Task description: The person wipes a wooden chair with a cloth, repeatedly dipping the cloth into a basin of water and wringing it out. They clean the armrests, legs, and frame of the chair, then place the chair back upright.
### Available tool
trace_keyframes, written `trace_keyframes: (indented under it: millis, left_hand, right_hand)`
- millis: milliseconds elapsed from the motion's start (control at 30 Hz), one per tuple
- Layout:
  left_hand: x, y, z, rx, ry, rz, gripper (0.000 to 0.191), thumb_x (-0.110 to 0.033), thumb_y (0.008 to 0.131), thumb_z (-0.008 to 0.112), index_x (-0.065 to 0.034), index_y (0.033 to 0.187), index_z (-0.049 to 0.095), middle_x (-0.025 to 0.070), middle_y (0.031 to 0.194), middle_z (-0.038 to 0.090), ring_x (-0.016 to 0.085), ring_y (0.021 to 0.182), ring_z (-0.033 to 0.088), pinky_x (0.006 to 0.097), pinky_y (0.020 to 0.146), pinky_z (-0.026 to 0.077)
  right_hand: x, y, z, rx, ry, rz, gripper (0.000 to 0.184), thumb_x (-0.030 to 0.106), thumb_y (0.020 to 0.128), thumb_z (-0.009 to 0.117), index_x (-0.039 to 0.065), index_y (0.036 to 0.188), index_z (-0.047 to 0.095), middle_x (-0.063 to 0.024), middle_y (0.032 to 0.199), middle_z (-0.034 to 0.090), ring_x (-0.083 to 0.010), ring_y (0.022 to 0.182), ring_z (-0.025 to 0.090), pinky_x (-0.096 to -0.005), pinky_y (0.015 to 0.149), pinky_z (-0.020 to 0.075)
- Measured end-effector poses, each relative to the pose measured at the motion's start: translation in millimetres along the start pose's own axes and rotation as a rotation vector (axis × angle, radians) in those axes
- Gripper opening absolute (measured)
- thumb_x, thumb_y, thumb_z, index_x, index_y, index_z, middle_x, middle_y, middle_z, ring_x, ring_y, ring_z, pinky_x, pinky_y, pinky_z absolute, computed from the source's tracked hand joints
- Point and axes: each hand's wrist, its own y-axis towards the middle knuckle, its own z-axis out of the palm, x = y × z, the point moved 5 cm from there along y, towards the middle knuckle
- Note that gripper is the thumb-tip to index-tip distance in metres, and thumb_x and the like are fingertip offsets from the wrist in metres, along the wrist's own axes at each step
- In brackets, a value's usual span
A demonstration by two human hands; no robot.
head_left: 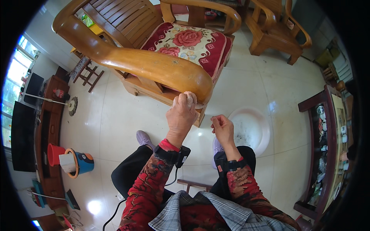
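My left hand (181, 118) grips a wadded pale cloth (190, 99) and presses it to the front end of a wooden armrest (162, 65). The armrest is thick, glossy and curved, with small worn spots on top. It belongs to a wooden armchair with a slatted back (121, 21) and a red and cream floral seat cushion (185, 43). To the right of the armrest, my right hand (224, 128) hangs in the air with fingers loosely curled in; I see nothing in it. Beneath and beyond it, a pale round basin (264, 127) of cloudy, sudsy water with dark specks sits on the floor.
A second wooden armchair (277, 31) stands at the upper right. At right is a dark-framed glass-topped table (306, 173) with small items inside. A blue bucket (85, 163) and a red bucket (55, 154) are at left, near a mop (72, 106) and a TV cabinet (53, 121).
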Motion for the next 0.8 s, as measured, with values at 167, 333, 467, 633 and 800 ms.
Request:
trace_keyframes:
  millis: [167,333,467,633,800]
  left_hand:
    - [-5.0,-2.8,7.7,-0.035,0.036,0.119,0.041,-0.018,0.065,0.069,-0.0155,0.105,0.058,0.0034,0.088,0.049,0.022,0.081,0.059,0.0361,0.054,0.054]
    - [-11.3,-21.6,15.7,0.254,-0.032,0.166,0.028,-0.018,0.085,0.061,-0.0149,0.112,0.053,0.0048,0.086,0.056,0.026,0.079,0.063,0.0378,0.059,0.055]
    - [-8.5,-22.6,3.1,0.172,-0.049,0.137,0.026,-0.017,0.085,0.06,-0.0171,0.11,0.053,0.0074,0.088,0.06,0.031,0.078,0.066,0.0428,0.059,0.055]
    - [9.9,1.8,-5.2,-0.018,-0.008,0.049,0.022,-0.018,0.08,0.066,-0.0138,0.099,0.055,0.0088,0.087,0.057,0.031,0.065,0.063,0.0411,0.049,0.051]
    - [-2.3,-8.3,15.7,0.157,-0.089,0.065,0.024,-0.021,0.083,0.066,-0.0131,0.103,0.054,0.0096,0.089,0.06,0.033,0.069,0.065,0.0411,0.055,0.053]
  right_hand:
    - [0.5,1.3,5.0,-0.006,-0.076,-0.007,0.022,0.021,0.093,0.06,0.001,0.085,0.063,-0.0035,0.063,0.062,-0.009,0.05,0.056,-0.0251,0.048,0.0448]
    - [-1.2,1.1,14.9,0.001,-0.116,0.017,0.023,0.021,0.093,0.06,0.001,0.085,0.064,-0.004,0.063,0.062,-0.0098,0.051,0.057,-0.0255,0.049,0.0457]
    - [-1.8,0.6,13.1,-0.02,-0.159,-0.003,0.023,0.022,0.093,0.061,0.0,0.085,0.064,-0.0041,0.063,0.062,-0.0098,0.052,0.057,-0.0255,0.05,0.0466]
    - [-2.7,1.7,14.3,-0.006,-0.119,0.012,0.023,0.022,0.093,0.06,0.0,0.085,0.063,-0.0042,0.063,0.062,-0.0094,0.052,0.057,-0.0254,0.05,0.0463]
    - [0.8,4.7,20.3,0.023,-0.133,-0.01,0.024,0.023,0.093,0.06,0.0,0.084,0.063,-0.0039,0.063,0.062,-0.0093,0.052,0.057,-0.0257,0.051,0.0467]
